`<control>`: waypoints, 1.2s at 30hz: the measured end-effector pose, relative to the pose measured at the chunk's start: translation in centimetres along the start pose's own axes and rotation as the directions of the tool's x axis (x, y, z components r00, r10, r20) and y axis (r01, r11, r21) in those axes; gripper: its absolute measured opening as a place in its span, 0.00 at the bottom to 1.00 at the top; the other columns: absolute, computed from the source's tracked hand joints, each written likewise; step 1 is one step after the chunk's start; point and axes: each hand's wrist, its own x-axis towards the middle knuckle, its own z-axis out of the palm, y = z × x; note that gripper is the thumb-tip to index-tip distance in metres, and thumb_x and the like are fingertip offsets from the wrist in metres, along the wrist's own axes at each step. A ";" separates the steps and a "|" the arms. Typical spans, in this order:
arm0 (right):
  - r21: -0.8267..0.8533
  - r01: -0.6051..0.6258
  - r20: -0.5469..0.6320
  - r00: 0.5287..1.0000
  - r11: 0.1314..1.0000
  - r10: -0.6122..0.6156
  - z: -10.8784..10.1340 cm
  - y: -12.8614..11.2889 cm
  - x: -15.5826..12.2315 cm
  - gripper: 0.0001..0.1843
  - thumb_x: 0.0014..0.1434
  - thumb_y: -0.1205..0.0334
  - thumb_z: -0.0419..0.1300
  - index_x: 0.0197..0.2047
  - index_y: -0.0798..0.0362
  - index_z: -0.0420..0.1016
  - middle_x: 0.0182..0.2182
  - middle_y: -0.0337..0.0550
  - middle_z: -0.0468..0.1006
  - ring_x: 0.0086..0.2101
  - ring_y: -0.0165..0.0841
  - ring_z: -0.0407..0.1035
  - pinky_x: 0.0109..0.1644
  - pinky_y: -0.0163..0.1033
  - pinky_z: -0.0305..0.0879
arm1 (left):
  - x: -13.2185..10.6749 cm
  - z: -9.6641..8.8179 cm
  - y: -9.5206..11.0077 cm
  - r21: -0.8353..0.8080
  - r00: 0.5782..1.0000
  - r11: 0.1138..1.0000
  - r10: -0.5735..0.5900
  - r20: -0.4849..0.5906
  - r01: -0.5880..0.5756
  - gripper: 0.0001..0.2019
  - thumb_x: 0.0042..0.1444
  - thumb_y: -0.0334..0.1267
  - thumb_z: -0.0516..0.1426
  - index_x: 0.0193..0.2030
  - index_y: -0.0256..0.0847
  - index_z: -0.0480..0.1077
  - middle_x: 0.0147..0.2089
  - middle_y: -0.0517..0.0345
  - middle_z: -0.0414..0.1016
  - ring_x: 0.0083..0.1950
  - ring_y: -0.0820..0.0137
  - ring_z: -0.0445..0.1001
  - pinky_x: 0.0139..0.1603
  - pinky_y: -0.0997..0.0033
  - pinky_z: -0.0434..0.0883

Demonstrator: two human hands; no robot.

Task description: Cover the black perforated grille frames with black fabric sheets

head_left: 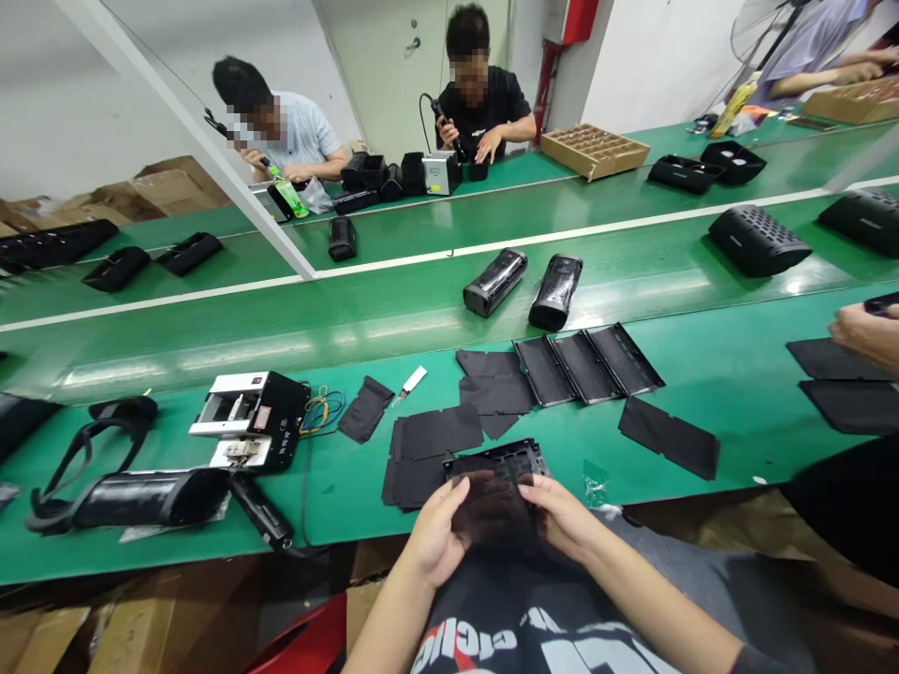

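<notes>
Between my two hands is a thin, dark, see-through mesh sheet (495, 510), held by its left and right edges. My left hand (442, 534) pinches one side with the thumb on top. On the other side, my right hand (558, 515) grips it the same way. Just beyond the sheet, a black plastic frame (502, 459) lies at the bench edge, partly covered by it. Black mesh sheets (432, 454) are piled to the left of the frame. Farther back, several black frame panels (590, 365) lie in a row, with another black sheet (670, 438) to their right.
A black-and-white machine (249, 421) and a black power screwdriver (259, 510) occupy the bench's left. Two black speaker housings (495, 281) rest on the green conveyor (393, 295). Co-workers sit across it, and another person's hand (867, 332) shows at right.
</notes>
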 end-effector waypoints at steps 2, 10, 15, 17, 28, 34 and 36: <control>-0.314 0.082 -0.102 0.988 0.946 -0.120 -1.7 -0.2 1.0 0.11 0.44 0.55 0.59 0.26 0.55 0.67 0.22 0.39 0.71 0.25 0.31 0.65 0.31 0.36 0.59 | 1.4 -1.7 -1.0 0.360 0.977 0.931 0.132 -0.167 -0.064 0.13 0.49 0.43 0.52 0.33 0.35 0.70 0.31 0.52 0.73 0.33 0.65 0.71 0.38 0.64 0.65; -0.982 -0.100 -0.141 0.954 0.162 -0.264 -5.5 -0.5 5.1 0.12 0.50 0.61 0.53 0.18 0.54 0.61 0.19 0.40 0.68 0.23 0.31 0.62 0.26 0.34 0.48 | 5.0 -6.1 -4.8 0.960 0.854 0.275 0.486 -0.187 0.054 0.09 0.47 0.42 0.51 0.23 0.39 0.65 0.27 0.54 0.68 0.30 0.66 0.67 0.33 0.68 0.61; -0.984 -0.158 -0.172 0.959 0.078 -0.225 -5.3 -0.1 5.7 0.11 0.51 0.60 0.52 0.20 0.54 0.62 0.21 0.42 0.70 0.25 0.31 0.65 0.25 0.34 0.47 | 5.3 -6.0 -4.5 0.967 0.833 0.237 0.515 -0.203 0.089 0.09 0.48 0.41 0.50 0.22 0.41 0.63 0.24 0.57 0.65 0.30 0.67 0.66 0.31 0.70 0.59; -0.985 -0.156 -0.167 0.959 0.069 -0.227 -5.2 -0.1 5.8 0.11 0.51 0.60 0.53 0.21 0.54 0.62 0.22 0.42 0.71 0.26 0.32 0.66 0.26 0.34 0.47 | 5.3 -6.0 -4.3 0.970 0.834 0.218 0.512 -0.206 0.106 0.09 0.49 0.40 0.49 0.21 0.41 0.62 0.24 0.57 0.64 0.29 0.67 0.66 0.30 0.71 0.58; -0.959 -0.278 -0.280 0.875 0.063 -0.395 -5.4 0.0 5.4 0.15 0.53 0.52 0.50 0.38 0.54 0.59 0.31 0.47 0.72 0.30 0.37 0.68 0.26 0.35 0.50 | 5.6 -7.3 -4.8 0.919 0.797 0.355 0.499 -0.340 0.170 0.14 0.48 0.44 0.50 0.38 0.37 0.61 0.25 0.58 0.67 0.29 0.67 0.68 0.31 0.71 0.61; -0.963 -0.240 -0.268 0.893 0.121 -0.362 -6.1 0.2 6.2 0.12 0.55 0.58 0.50 0.41 0.54 0.58 0.26 0.42 0.72 0.29 0.35 0.68 0.27 0.34 0.50 | 6.3 -7.7 -5.1 0.903 0.777 0.420 0.539 -0.325 0.087 0.11 0.48 0.38 0.49 0.38 0.38 0.63 0.22 0.59 0.67 0.28 0.68 0.70 0.32 0.71 0.62; -0.963 -0.210 -0.259 0.896 0.170 -0.362 -6.3 0.3 6.5 0.11 0.54 0.60 0.50 0.41 0.53 0.59 0.25 0.41 0.72 0.29 0.34 0.68 0.27 0.34 0.51 | 6.5 -7.9 -5.2 0.889 0.771 0.454 0.542 -0.334 0.065 0.11 0.48 0.39 0.49 0.37 0.38 0.64 0.21 0.61 0.66 0.26 0.69 0.69 0.30 0.71 0.62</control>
